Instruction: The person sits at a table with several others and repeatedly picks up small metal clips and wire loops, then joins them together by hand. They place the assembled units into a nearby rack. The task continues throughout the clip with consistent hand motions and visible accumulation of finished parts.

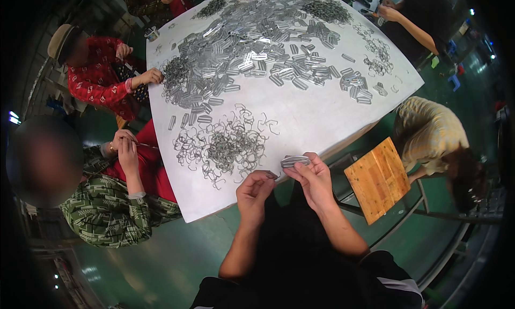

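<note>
Close to the table's near edge, my left hand (254, 194) is closed in a pinch. A dark bit of bent wire (277, 175) shows at its fingertips, like the loose wire hooks. My right hand (316, 183) grips a shiny oblong slotted metal piece (295, 160) between thumb and fingers, just right of the left hand. The two hands are slightly apart. Beyond my left hand lies a loose heap of thin bent wire hooks (225, 149). Many flat slotted metal pieces (247, 54) are spread in a large pile across the far half of the table.
The white tabletop (316, 116) carries more wire heaps (328, 11) at the back. Two people sit along the left side, one in a green patterned sleeve (115, 218), one in red (99, 81). Right of me stands a wooden stool (377, 180), with a person bent over beyond it.
</note>
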`<move>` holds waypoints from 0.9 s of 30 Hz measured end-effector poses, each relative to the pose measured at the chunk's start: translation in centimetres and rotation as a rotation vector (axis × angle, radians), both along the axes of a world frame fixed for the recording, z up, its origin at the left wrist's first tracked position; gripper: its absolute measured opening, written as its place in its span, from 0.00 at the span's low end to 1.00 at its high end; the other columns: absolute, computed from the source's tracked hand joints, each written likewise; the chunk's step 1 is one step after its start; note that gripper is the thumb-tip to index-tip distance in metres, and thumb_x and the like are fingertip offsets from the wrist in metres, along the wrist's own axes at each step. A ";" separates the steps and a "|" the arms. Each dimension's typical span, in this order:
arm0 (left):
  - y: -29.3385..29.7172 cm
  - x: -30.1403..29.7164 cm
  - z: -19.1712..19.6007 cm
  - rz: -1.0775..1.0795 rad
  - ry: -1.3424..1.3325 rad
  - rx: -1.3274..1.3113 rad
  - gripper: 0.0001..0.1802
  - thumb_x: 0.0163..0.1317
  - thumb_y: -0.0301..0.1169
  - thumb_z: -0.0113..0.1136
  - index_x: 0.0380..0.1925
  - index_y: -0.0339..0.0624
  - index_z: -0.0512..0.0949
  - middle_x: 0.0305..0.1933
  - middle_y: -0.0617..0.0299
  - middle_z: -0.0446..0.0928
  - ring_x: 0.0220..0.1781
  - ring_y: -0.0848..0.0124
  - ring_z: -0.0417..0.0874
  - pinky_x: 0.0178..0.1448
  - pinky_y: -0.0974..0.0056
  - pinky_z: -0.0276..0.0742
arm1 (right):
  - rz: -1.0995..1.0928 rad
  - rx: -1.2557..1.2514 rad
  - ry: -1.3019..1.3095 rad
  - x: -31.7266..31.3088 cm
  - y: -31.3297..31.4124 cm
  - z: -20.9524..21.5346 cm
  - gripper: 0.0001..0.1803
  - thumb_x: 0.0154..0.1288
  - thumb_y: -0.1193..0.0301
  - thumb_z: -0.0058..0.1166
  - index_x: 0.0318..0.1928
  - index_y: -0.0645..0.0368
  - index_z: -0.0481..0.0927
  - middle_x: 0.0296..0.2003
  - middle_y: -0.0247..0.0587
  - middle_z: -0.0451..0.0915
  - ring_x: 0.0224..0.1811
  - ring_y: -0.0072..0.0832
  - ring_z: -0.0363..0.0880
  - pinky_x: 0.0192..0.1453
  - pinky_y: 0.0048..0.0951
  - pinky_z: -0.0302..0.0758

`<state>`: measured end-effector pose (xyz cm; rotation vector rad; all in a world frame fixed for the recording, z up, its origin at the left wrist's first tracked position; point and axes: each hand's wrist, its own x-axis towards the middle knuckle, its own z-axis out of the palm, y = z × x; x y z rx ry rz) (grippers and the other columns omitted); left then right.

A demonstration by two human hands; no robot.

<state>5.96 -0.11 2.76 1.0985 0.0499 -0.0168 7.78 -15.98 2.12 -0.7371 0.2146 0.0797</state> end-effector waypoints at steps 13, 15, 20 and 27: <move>-1.0 0.4 -0.3 0.119 0.162 -0.219 0.05 0.70 0.24 0.57 0.41 0.38 0.82 0.63 0.55 0.75 0.61 0.70 0.75 0.65 0.60 0.68 | 0.060 -0.035 -0.095 -1.0 2.1 -0.9 0.11 0.69 0.85 0.54 0.44 0.59 0.70 0.57 0.62 0.79 0.58 0.37 0.81 0.67 0.37 0.76; -1.2 0.6 -0.6 0.138 0.212 -0.322 0.06 0.70 0.24 0.57 0.42 0.38 0.82 0.63 0.56 0.75 0.61 0.69 0.75 0.67 0.60 0.68 | 0.081 -0.033 -0.100 -0.8 2.1 -1.2 0.10 0.68 0.85 0.54 0.42 0.59 0.70 0.58 0.63 0.77 0.60 0.39 0.80 0.68 0.40 0.76; -1.2 1.3 0.7 0.119 0.268 -0.480 0.06 0.71 0.25 0.57 0.43 0.37 0.81 0.62 0.55 0.75 0.60 0.66 0.77 0.68 0.58 0.68 | 0.149 -0.024 -0.118 -0.5 1.8 -2.1 0.09 0.67 0.85 0.56 0.38 0.60 0.70 0.59 0.64 0.75 0.63 0.43 0.77 0.69 0.47 0.75; -1.8 2.4 1.4 0.219 -0.068 -0.143 0.04 0.67 0.20 0.56 0.40 0.36 0.78 0.56 0.50 0.77 0.54 0.60 0.80 0.66 0.53 0.69 | 0.275 -0.230 -0.191 1.5 0.9 -3.4 0.12 0.67 0.88 0.53 0.46 0.62 0.72 0.58 0.56 0.78 0.61 0.33 0.78 0.67 0.36 0.75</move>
